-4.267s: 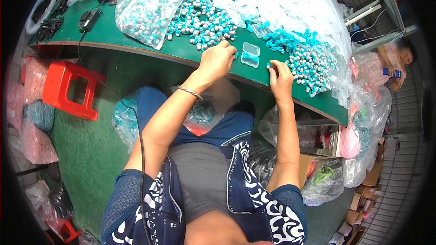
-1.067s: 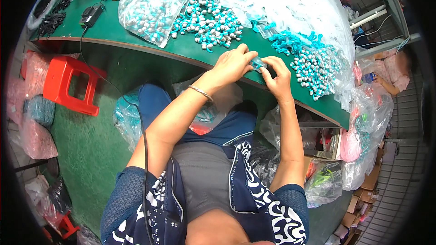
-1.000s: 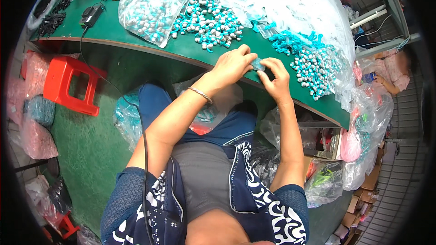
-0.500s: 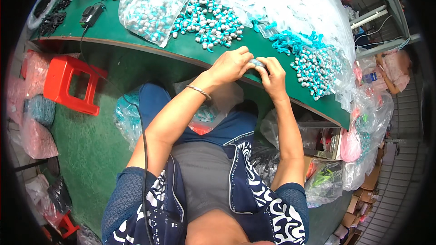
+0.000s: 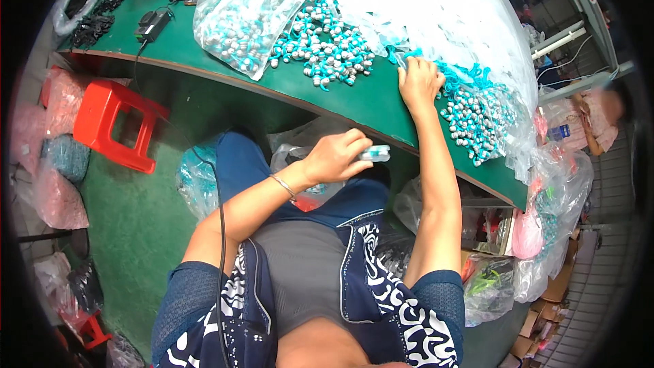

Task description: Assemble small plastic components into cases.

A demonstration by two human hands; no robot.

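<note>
My left hand [image 5: 335, 157] is over my lap, just off the table's front edge. Its closed fingers pinch a small clear plastic packet [image 5: 375, 153] with a teal piece inside. On the green table, my right hand [image 5: 420, 85] reaches to the left end of a heap of teal cord pieces [image 5: 463, 75]. Its fingers are curled down, the tips hidden, beside a scrap of clear plastic; what they grip cannot be made out. Grey-and-teal beaded pieces [image 5: 470, 126] lie to the right of that hand. A second pile of such pieces [image 5: 327, 44] is to its left.
A large clear bag [image 5: 235, 34] of similar pieces stands on the green table [image 5: 204, 85]. Behind the piles spreads a mound of clear plastic packets [image 5: 436, 7]. A black device [image 5: 152, 25] trails a cable. A red stool [image 5: 112, 126] stands on the floor at left. Filled bags [image 5: 487, 283] crowd the right.
My hands were together at the table edge, both on a small packet. The left has drawn back toward my lap with the packet; the right has let go and moved forward to the teal heap.
</note>
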